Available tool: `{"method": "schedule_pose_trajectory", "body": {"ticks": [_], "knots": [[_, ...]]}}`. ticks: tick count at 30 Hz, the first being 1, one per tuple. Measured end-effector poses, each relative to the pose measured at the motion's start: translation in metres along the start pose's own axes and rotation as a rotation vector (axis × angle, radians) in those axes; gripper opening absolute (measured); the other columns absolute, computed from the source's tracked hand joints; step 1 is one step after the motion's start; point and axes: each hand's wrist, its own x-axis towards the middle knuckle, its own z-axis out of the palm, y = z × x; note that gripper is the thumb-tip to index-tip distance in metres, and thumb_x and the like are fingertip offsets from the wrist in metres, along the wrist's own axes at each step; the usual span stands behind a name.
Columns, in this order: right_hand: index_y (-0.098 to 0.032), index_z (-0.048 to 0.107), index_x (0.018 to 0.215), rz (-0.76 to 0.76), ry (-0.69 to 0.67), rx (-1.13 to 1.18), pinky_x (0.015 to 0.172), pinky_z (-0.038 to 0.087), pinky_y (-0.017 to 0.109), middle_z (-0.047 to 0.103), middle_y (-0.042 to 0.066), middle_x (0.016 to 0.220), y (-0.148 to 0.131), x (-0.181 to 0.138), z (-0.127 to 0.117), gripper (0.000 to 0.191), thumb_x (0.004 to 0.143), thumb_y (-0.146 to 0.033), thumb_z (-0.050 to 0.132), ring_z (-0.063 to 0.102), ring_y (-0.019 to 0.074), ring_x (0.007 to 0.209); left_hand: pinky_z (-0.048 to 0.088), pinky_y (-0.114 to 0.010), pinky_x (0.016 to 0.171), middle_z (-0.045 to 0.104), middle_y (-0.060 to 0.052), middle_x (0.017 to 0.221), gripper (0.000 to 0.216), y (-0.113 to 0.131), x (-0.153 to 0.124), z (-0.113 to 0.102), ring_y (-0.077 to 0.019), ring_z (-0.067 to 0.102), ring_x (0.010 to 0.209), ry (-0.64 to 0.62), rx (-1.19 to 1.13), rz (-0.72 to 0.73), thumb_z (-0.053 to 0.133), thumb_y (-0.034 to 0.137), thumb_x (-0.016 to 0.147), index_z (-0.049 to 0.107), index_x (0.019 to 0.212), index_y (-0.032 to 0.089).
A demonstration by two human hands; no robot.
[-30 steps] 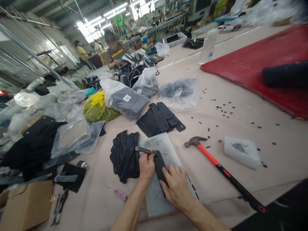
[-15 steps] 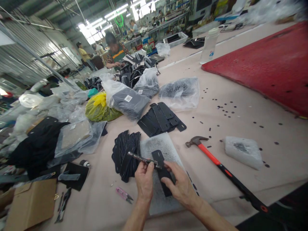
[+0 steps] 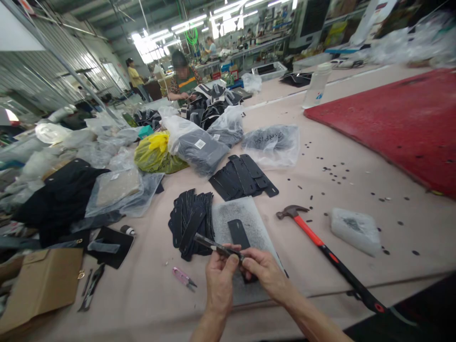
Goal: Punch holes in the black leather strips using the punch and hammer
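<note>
Hands close together at the near end of the grey pad. Grips a slim metal punch in the left hand, fingers curled tight round it, thumb on top, free end jutting up and left over the stack. Pinches with the right hand, thumb and forefinger closed on the near end of a black strap, right where the punch tip meets it. Strap flat along the pad, slot showing at its far end, near end hidden under the fingers.

Stack of black pieces fanned out just left of the pad, touching its edge. Beyond the pad, a second heap of strips. To the right, hammer with red-and-black handle, head near the pad's corner, no hand on it. Past that, a white block with a dark smudge on top, and small black discs scattered over the table. Pink snips just left of the left hand. Cardboard box at the far left. Plastic bags farther up; red mat on the right, clear bottle by its far corner. At the far end, another person bent over dark pieces, well apart from these two hands.
</note>
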Motion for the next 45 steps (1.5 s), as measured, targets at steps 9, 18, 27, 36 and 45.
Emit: {"method": "schedule_pose_trajectory", "body": {"ticks": [9,18,27,36,45], "knots": [[-0.013,0.064,0.086,0.187,-0.091,0.610,0.058,0.047,0.027,0.051,-0.004,0.061,0.001,0.001,0.012,0.038,0.079,-0.050,0.070,0.034,0.0044,0.045,0.058,-0.027,0.058,0.072,-0.012,0.104,0.042,0.016,0.004,-0.007,-0.0206,0.069,0.079,-0.149,0.029,-0.043,0.072,0.037,0.078,0.060,0.112,0.016],[-0.012,0.065,0.105,0.161,-0.162,0.683,0.055,0.046,0.022,0.041,-0.008,0.058,0.005,0.008,0.011,0.043,0.082,-0.048,0.068,0.025,0.0035,0.045,0.055,-0.024,0.048,0.072,-0.011,0.096,0.035,0.021,0.015,-0.008,-0.0212,0.068,0.073,-0.212,0.045,-0.096,0.075,0.037,0.074,0.067,0.098,0.012],[-0.011,0.064,0.094,0.182,-0.237,0.720,0.054,0.048,0.024,0.043,-0.007,0.061,0.012,0.019,-0.001,0.041,0.082,-0.050,0.068,0.027,0.0028,0.044,0.055,-0.027,0.059,0.071,-0.007,0.074,0.028,0.030,0.028,-0.005,-0.0181,0.065,0.065,-0.205,0.229,-0.031,0.072,0.038,0.076,0.072,0.085,0.011],[-0.011,0.061,0.081,0.265,-0.274,0.808,0.053,0.052,0.025,0.039,-0.011,0.052,0.015,0.027,-0.010,0.041,0.078,-0.050,0.072,0.022,0.0007,0.038,0.052,-0.024,0.065,0.072,-0.005,0.080,0.026,0.030,0.035,0.006,-0.0136,0.062,0.064,-0.249,0.281,0.014,0.066,0.035,0.083,0.071,0.097,0.014],[-0.013,0.058,0.080,0.266,-0.329,0.794,0.052,0.054,0.026,0.038,-0.011,0.053,0.015,0.034,-0.019,0.039,0.081,-0.050,0.069,0.023,0.0010,0.039,0.054,-0.032,0.083,0.074,-0.010,0.097,0.025,0.019,0.041,0.006,-0.0211,0.069,0.087,-0.240,0.282,0.029,0.066,0.034,0.084,0.070,0.098,0.014]]}}
